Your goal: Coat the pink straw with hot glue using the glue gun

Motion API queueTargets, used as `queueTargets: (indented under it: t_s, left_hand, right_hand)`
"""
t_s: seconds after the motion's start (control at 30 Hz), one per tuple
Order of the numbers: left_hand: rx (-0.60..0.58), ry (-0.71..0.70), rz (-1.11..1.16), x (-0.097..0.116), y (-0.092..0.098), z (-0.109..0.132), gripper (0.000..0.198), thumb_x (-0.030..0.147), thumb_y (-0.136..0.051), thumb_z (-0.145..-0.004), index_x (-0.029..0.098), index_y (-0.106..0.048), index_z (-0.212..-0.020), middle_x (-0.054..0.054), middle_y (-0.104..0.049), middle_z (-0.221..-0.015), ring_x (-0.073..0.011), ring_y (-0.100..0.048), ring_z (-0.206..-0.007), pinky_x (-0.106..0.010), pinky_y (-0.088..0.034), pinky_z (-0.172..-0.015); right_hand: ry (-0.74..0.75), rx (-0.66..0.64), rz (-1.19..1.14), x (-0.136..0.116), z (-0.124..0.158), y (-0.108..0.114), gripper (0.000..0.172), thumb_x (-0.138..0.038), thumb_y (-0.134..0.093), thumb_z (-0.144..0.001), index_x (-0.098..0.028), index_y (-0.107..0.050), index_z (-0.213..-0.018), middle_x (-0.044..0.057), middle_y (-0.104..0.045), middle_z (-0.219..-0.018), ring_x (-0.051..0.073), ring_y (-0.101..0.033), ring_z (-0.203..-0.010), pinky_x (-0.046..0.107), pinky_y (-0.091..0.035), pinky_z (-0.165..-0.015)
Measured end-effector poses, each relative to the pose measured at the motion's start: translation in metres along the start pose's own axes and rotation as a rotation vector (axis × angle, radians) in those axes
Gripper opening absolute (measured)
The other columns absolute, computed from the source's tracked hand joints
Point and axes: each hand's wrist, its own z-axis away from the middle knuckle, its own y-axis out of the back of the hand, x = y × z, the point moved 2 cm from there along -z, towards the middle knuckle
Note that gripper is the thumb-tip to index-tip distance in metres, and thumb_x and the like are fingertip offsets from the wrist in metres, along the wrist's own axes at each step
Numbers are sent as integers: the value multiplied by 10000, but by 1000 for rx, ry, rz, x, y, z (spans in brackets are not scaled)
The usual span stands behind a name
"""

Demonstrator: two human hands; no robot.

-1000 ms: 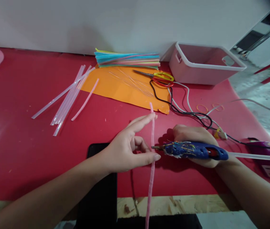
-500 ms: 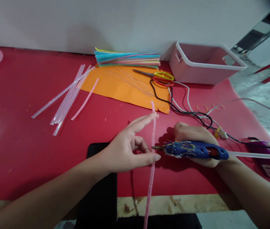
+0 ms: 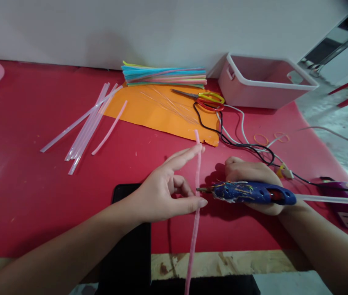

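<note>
My left hand [image 3: 168,186] holds a long pink fuzzy stem [image 3: 193,237] at two places, with fingertips above and the thumb below. The stem runs up and down, its lower end leaving the picture. My right hand [image 3: 254,174] is closed around a blue glue gun [image 3: 241,192] crusted with dried glue. Its metal nozzle points left and meets the stem between my left fingertips and thumb. A clear glue stick [image 3: 321,199] sticks out of the gun's back end. Whether fresh glue lies at the nozzle is too small to tell.
Glue sticks [image 3: 84,127] and a short pink stem [image 3: 109,129] lie left. Behind are an orange sheet [image 3: 158,110], coloured stems [image 3: 161,76], scissors [image 3: 211,98] and a pink bin [image 3: 254,90]. Cables [image 3: 241,144] reach a purple power strip [image 3: 346,205]. A black phone-like slab [image 3: 131,246] lies near.
My right hand and the glue gun have shifted very slightly to the right. My left hand and the stem look unmoved.
</note>
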Motion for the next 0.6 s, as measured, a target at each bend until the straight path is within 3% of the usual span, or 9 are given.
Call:
queueTargets:
  t_s: [0.23,0.33,0.4,0.6]
  left_hand:
    - [-14,-59,-17,3,-1,-1,1002,38,-843,-745,454,-445,-1565,-121,-164,-1776,-15,-647,-704,-201,-598,-675]
    - [-14,-85,-25,4,-1,-2,992,23,-842,-732,473,-480,-1538,-101,-86,-1791,-5,-637,-694,-194,-600,-660]
    - [-6,-74,-20,3,-1,-1,1004,23,-843,-730,455,-464,-1554,-125,-150,-1778,-11,-633,-695,-201,-600,-669]
    - [17,-2,39,1,-1,0,1048,43,-851,-736,359,-382,-1619,-180,-571,-1537,-54,-643,-710,-228,-588,-715]
  right_hand:
    - [-9,-3,0,0,1,-2,311,-533,-493,-1003,-252,-595,-918,10,-601,-670,188,-497,-564,393,-379,-636]
    - [-24,1,-7,1,2,-3,313,-535,-498,-1000,-253,-605,-918,14,-610,-675,193,-509,-566,389,-378,-639]
    - [-25,0,-13,1,2,-3,304,-524,-500,-1001,-254,-611,-918,14,-615,-675,193,-510,-564,389,-377,-641]
    - [-11,1,4,0,-1,1,291,-505,-497,-1007,-248,-598,-917,6,-602,-658,184,-491,-564,383,-379,-631]
